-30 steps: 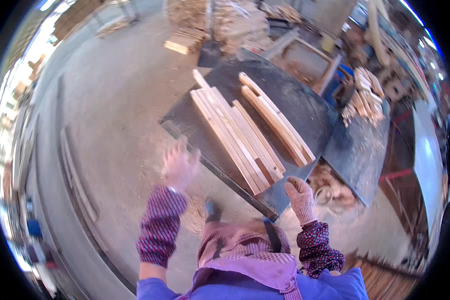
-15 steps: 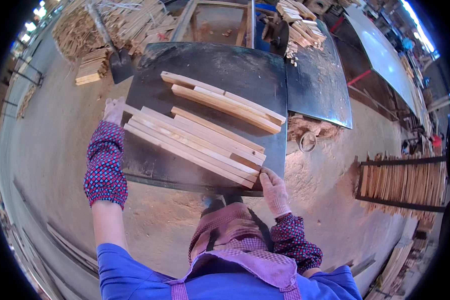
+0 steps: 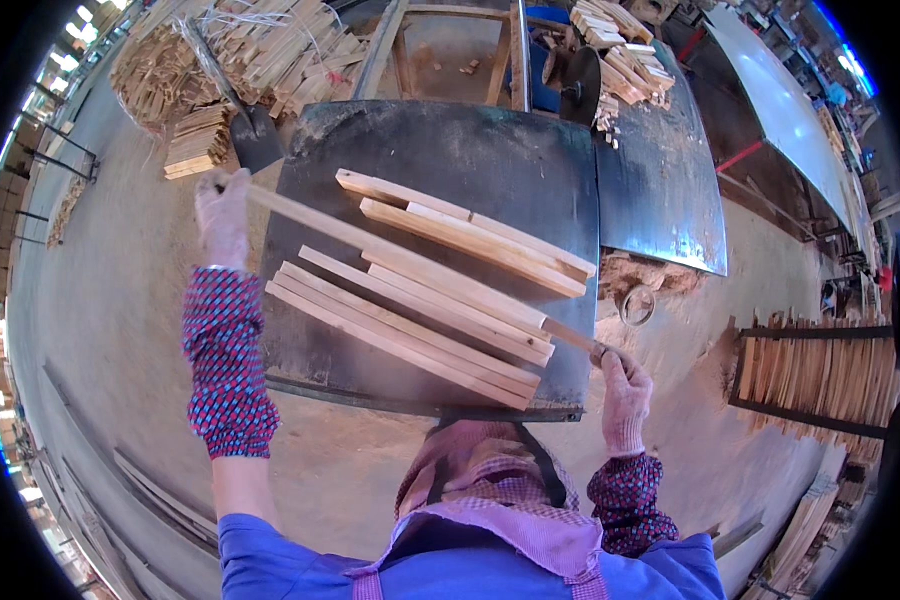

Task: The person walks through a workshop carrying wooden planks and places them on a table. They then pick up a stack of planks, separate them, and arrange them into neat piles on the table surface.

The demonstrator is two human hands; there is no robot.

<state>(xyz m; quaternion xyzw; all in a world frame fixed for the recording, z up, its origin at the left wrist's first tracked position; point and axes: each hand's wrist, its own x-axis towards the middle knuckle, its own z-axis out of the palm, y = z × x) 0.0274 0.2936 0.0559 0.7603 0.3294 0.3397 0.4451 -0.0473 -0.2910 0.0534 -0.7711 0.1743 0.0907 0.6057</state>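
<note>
My left hand (image 3: 223, 220), in a pale glove, is closed around the upper left end of a long wooden strip (image 3: 310, 215). My gloved right hand (image 3: 626, 398) pinches a wood end beyond the table's right edge, in line with that strip; whether it is all one piece I cannot tell. The strip slants down to the right, over or beside a shorter strip (image 3: 440, 308). Nearer me, several pale strips (image 3: 390, 340) lie side by side on the dark tabletop (image 3: 450, 140). Farther off, another small group of strips (image 3: 470, 235) lies parallel to them.
A dark disc-shaped wheel (image 3: 580, 88) stands behind the table, beside a second metal top (image 3: 660, 200) bearing short offcuts (image 3: 635, 75). A shovel (image 3: 257, 140) leans by wood heaps at the back left. A rack of strips (image 3: 820, 370) stands on the right.
The long strip has shifted away from the near strips, leaving a gap. My left hand has closed on its end; my right hand has moved outward to the right, past the table edge.
</note>
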